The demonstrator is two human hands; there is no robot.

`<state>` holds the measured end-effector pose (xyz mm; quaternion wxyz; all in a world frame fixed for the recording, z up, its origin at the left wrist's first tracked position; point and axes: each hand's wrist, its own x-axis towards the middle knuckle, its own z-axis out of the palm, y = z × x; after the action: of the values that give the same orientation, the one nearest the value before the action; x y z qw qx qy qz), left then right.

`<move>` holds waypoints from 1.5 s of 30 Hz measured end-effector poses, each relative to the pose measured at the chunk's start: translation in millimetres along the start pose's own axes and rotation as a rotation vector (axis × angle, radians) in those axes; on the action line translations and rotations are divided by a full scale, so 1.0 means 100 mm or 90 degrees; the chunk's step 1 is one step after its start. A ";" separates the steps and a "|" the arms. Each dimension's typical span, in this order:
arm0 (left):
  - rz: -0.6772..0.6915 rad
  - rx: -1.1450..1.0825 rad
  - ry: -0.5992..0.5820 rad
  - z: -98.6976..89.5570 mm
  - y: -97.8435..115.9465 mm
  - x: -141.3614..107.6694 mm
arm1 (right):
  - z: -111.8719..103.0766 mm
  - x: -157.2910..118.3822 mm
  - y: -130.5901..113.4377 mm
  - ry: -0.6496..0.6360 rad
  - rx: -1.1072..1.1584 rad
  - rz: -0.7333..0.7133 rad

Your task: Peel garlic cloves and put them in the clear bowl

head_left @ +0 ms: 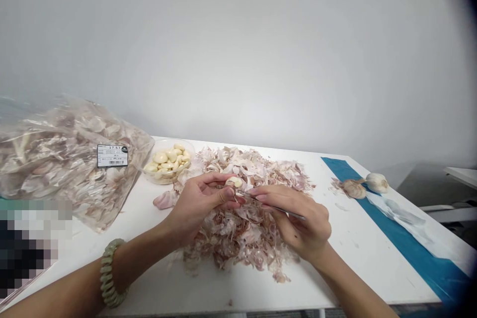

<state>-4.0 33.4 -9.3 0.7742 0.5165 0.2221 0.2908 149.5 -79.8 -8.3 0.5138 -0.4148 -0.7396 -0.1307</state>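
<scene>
My left hand (201, 201) pinches a partly peeled garlic clove (234, 182) between thumb and fingers, above a wide heap of papery garlic skins (246, 238). A thin metal tool (285, 212) is held in my right hand (298, 213), its tip touching the clove. Just left of the heap stands a clear round bowl (190, 148) with several peeled cloves (169, 159). An unpeeled garlic piece (164, 200) lies between the bowl and my left wrist.
A large clear bag of garlic skins (74, 159) with a label fills the left side. On the right, a blue strip (391, 228) runs along the white table (156, 283), with two garlic bulbs (376, 183) and crumpled white plastic (402, 218). A grey wall stands behind.
</scene>
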 end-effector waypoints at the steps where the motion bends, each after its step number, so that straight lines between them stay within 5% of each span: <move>1: -0.001 -0.001 -0.003 0.00 0.00 0.00 | 0.00 0.00 0.00 0.005 -0.002 0.000; 45: -0.069 -0.051 -0.052 -0.02 0.02 0.01 | -0.05 0.02 0.02 -0.035 -0.011 -0.013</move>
<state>-4.8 35.9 -8.0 0.8171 0.4838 0.2061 0.2360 153.8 -80.7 -4.9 0.4880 -0.4151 -0.7566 -0.1307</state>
